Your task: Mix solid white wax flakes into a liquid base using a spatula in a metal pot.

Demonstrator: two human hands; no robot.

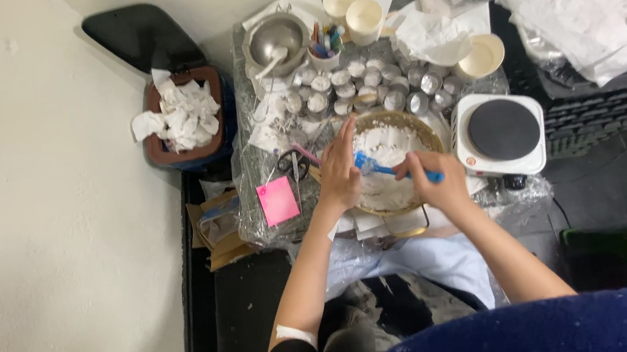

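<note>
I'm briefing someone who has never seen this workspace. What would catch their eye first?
Centre stage: a bowl of white paste, the left hand steadying its rim while the right hand works a blue spatula in it. Just behind sits a cluster of small metal cups. A white hotplate stands right of the bowl, and a bin stuffed with white tissues sits at left.

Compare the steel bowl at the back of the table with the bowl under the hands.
The steel bowl is smaller, shiny grey and holds only a pale utensil; the mixing bowl is wider, tan-rimmed and filled with white paste. No hand touches the steel bowl; the left hand steadies the mixing bowl. Both are round and upright.
</note>
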